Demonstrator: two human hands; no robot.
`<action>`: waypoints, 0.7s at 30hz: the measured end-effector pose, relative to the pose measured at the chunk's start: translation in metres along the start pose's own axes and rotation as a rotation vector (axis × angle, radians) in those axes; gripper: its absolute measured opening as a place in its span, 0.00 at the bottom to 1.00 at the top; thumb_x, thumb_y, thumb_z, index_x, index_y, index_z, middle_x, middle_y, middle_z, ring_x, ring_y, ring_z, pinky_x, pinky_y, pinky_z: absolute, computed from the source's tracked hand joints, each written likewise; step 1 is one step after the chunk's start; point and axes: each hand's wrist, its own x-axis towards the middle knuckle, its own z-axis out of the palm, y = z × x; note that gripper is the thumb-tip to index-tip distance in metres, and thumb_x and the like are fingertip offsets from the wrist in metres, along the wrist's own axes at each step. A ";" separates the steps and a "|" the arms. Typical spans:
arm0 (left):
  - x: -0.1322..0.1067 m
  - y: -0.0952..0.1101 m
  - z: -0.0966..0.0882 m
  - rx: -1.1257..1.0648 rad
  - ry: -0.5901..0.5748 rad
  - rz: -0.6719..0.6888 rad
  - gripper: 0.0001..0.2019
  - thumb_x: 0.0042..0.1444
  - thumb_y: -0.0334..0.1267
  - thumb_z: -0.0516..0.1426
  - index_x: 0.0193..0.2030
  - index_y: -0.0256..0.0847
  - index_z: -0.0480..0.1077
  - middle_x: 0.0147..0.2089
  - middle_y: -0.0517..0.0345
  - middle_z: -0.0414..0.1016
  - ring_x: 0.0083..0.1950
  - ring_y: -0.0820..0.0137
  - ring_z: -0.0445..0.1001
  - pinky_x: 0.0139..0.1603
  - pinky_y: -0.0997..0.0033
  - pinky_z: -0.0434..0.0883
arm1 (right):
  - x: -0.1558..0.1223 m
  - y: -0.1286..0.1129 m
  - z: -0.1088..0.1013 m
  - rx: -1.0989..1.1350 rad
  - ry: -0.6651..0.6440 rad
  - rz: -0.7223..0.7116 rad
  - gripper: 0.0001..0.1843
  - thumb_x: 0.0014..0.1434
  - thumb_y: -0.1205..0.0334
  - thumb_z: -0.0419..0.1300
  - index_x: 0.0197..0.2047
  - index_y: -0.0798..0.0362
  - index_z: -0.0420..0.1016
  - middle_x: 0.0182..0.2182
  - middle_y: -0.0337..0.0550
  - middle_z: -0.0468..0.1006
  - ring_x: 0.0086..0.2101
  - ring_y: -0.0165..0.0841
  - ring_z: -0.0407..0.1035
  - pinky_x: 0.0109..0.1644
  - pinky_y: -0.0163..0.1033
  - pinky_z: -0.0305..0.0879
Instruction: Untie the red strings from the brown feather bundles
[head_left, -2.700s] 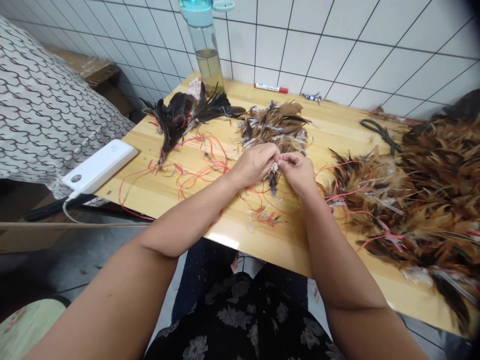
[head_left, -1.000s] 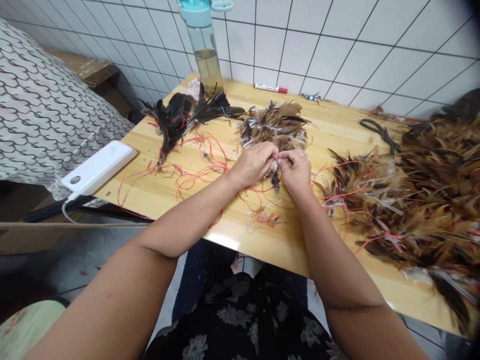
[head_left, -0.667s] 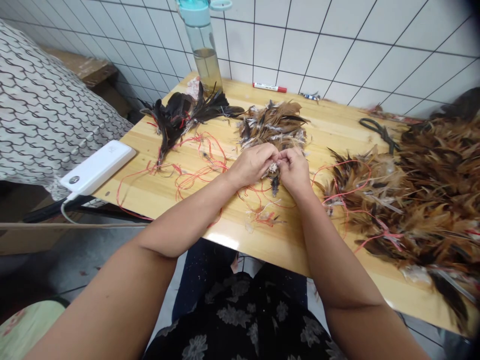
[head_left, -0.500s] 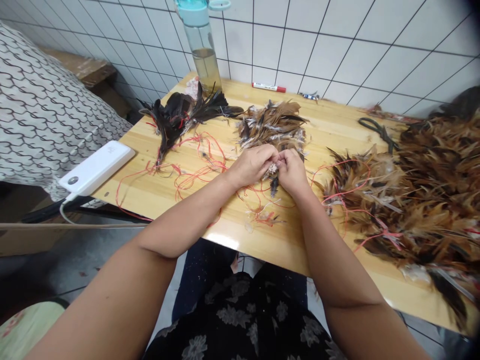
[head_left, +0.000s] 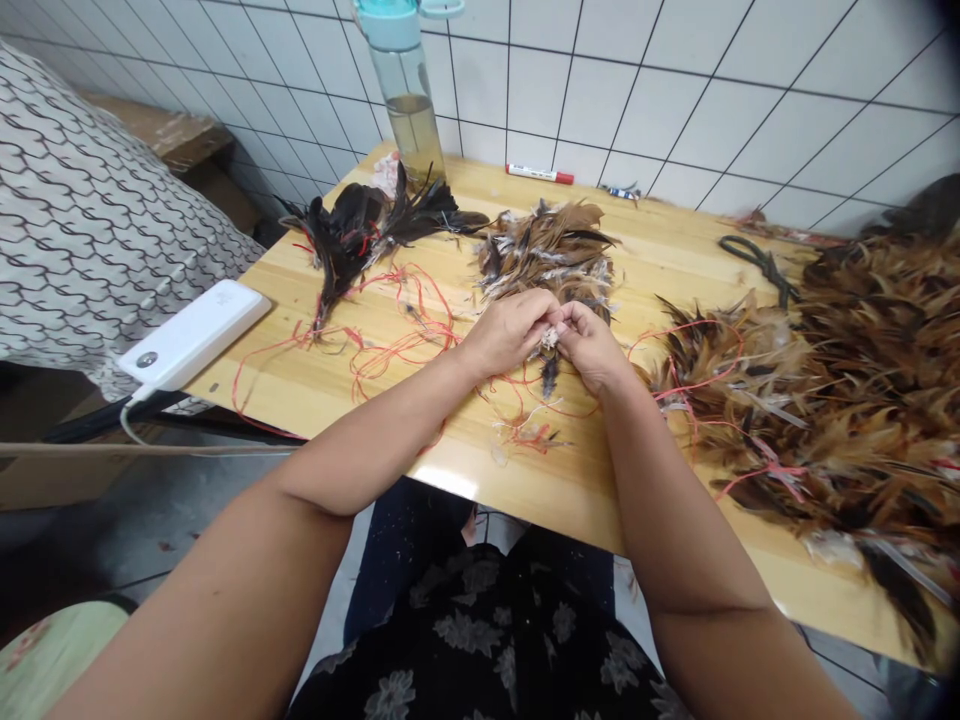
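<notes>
My left hand (head_left: 508,330) and my right hand (head_left: 592,345) meet over the middle of the wooden table (head_left: 660,250), fingers pinched together on a small bundle of dark feathers (head_left: 548,372) that hangs down between them. Its white quill ends show at my fingertips. Just behind my hands lies a pile of brown feathers (head_left: 551,250). Loose red string (head_left: 397,345) is tangled on the table to the left of and under my hands.
A pile of black feathers (head_left: 360,225) lies at the back left by a water bottle (head_left: 409,95). A large heap of brown feathers (head_left: 847,390) covers the right side. Scissors (head_left: 761,262), a red marker (head_left: 540,175) and a white power bank (head_left: 196,332) are also there.
My hands stay in the same place, the fingers working on the feather bundle. The right hand has turned slightly, and the bundle hangs a little differently.
</notes>
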 end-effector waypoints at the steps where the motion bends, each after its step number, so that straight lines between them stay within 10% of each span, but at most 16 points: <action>1: 0.000 0.000 0.000 -0.004 0.004 0.009 0.03 0.57 0.28 0.53 0.37 0.39 0.64 0.36 0.56 0.72 0.39 0.71 0.71 0.39 0.73 0.64 | -0.001 -0.001 0.000 0.012 -0.010 0.002 0.08 0.51 0.58 0.57 0.31 0.51 0.60 0.22 0.31 0.59 0.23 0.25 0.51 0.28 0.32 0.49; 21: 0.001 0.010 0.000 -0.010 0.074 -0.088 0.05 0.54 0.26 0.54 0.32 0.40 0.63 0.30 0.59 0.68 0.33 0.72 0.67 0.35 0.71 0.63 | 0.002 0.001 -0.003 0.067 0.008 0.115 0.13 0.50 0.53 0.59 0.30 0.50 0.59 0.19 0.29 0.58 0.21 0.24 0.51 0.25 0.31 0.46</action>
